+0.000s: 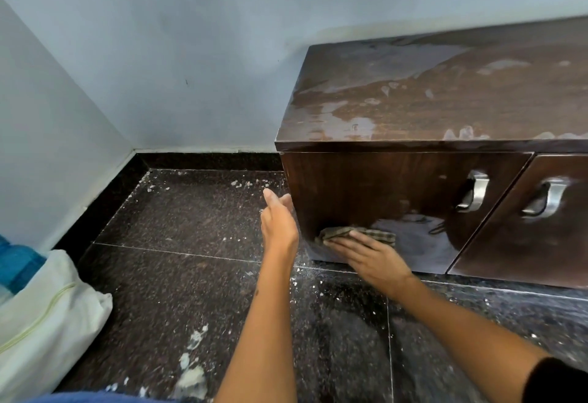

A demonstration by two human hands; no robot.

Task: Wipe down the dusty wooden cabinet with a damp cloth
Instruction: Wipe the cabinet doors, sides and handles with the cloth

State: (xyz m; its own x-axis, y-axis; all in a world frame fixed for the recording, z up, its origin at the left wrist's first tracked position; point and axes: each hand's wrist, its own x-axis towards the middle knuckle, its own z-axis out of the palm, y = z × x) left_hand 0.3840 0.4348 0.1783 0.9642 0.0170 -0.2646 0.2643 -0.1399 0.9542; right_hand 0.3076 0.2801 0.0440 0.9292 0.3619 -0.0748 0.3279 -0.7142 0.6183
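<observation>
A low dark wooden cabinet [413,110] stands against the wall at the right, its top streaked with pale dust and wet smears. My right hand [372,259] presses a checked grey-brown cloth [356,234] flat against the lower left part of the left door, fingers straight. My left hand [280,221] rests with straight fingers on the cabinet's left front corner edge. The door surface shines wet to the right of the cloth.
Two metal handles [474,192] [547,195] stick out from the doors. The dark speckled stone floor [191,243] carries white paint flecks. A white bag or cushion [47,316] lies at the lower left by the blue wall corner.
</observation>
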